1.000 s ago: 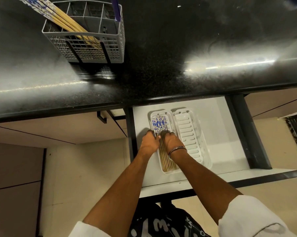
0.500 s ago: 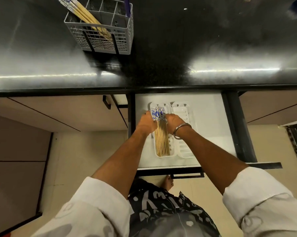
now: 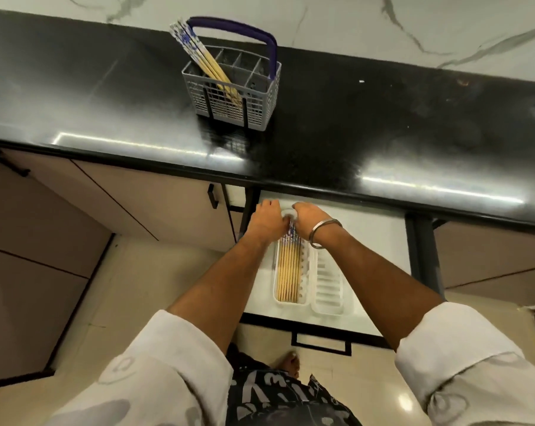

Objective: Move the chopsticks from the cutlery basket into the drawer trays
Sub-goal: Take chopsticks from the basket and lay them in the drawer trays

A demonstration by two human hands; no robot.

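Both hands, the left hand [image 3: 267,221] and right hand [image 3: 309,218], rest together on the far end of the chopsticks [image 3: 286,273] in the left tray [image 3: 303,299], so nudge the ends gently level; more wait in the basket [image 3: 232,93] on the desk [image 3: 383,124].

Both hands, left hand [image 3: 267,221] and right hand [image 3: 306,218], slid to tray's [image 3: 301,298] far end, apparently.

Glossy black countertop [image 3: 383,124] under a white marbled wall [image 3: 352,23].
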